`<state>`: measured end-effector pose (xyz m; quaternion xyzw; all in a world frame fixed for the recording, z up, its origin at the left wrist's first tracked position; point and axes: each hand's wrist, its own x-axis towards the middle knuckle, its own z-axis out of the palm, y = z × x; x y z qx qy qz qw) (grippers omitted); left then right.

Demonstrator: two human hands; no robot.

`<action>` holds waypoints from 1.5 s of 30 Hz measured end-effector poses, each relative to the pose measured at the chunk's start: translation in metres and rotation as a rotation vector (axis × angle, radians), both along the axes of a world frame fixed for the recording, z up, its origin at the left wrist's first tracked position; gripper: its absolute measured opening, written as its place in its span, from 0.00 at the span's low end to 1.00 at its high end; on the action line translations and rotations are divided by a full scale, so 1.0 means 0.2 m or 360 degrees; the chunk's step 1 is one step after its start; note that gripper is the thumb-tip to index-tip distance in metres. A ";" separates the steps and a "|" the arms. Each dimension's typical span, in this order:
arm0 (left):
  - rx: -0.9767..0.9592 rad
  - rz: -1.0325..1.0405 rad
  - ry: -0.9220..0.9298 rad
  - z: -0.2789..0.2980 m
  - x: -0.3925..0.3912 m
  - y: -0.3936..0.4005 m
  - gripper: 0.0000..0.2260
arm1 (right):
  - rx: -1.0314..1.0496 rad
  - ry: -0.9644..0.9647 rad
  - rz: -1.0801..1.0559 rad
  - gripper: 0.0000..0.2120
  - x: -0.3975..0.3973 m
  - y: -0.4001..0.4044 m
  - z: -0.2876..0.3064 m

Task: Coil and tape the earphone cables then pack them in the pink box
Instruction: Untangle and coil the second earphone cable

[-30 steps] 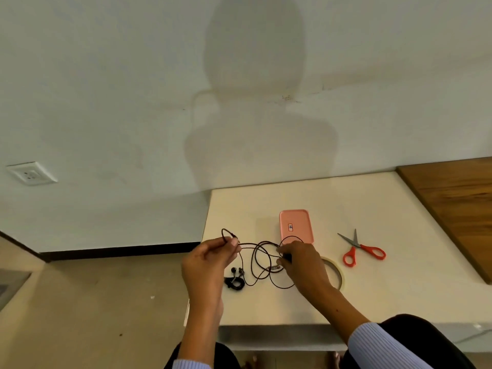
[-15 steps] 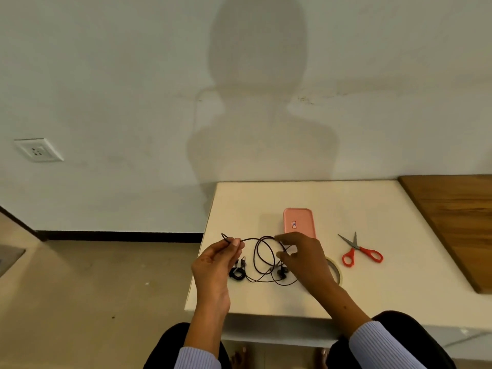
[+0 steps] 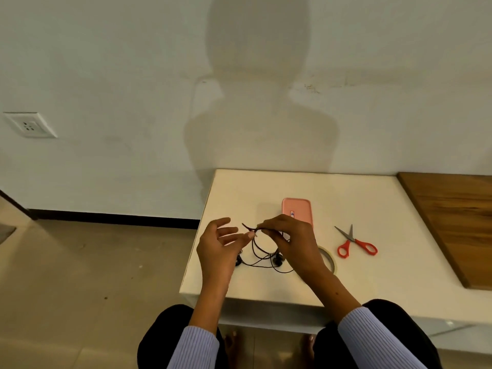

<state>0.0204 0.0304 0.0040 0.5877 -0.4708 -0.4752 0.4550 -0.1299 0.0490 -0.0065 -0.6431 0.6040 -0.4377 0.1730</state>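
Note:
A black earphone cable (image 3: 257, 250) hangs in loose loops over the white table (image 3: 372, 283), its earbuds resting on the surface. My right hand (image 3: 292, 243) pinches the top of the loops just in front of the pink box (image 3: 296, 213), which lies closed and flat. My left hand (image 3: 219, 249) is beside the cable with fingers spread, one fingertip touching the strand near the pinch. A roll of tape (image 3: 328, 258) lies partly hidden behind my right wrist.
Red-handled scissors (image 3: 355, 242) lie to the right of the tape. A brown wooden board (image 3: 458, 222) covers the table's right end. The table's left edge drops to the floor beside my left hand. A wall socket (image 3: 29, 125) sits far left.
My left hand has let go of the cable end and opened its fingers. My right hand has moved left and up, now pinching the gathered loops at their top.

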 end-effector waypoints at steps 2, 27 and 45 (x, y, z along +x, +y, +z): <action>-0.0093 -0.0155 -0.0133 -0.01 0.00 -0.01 0.25 | 0.0011 0.0054 0.0047 0.09 -0.01 0.00 0.00; 0.0244 -0.0722 0.0340 0.07 -0.01 -0.03 0.11 | 0.0291 -0.0360 0.0180 0.18 -0.05 -0.04 0.01; 0.0420 -0.0956 0.1042 0.07 -0.05 -0.06 0.21 | 0.0539 -0.0204 0.0015 0.07 -0.02 -0.02 -0.02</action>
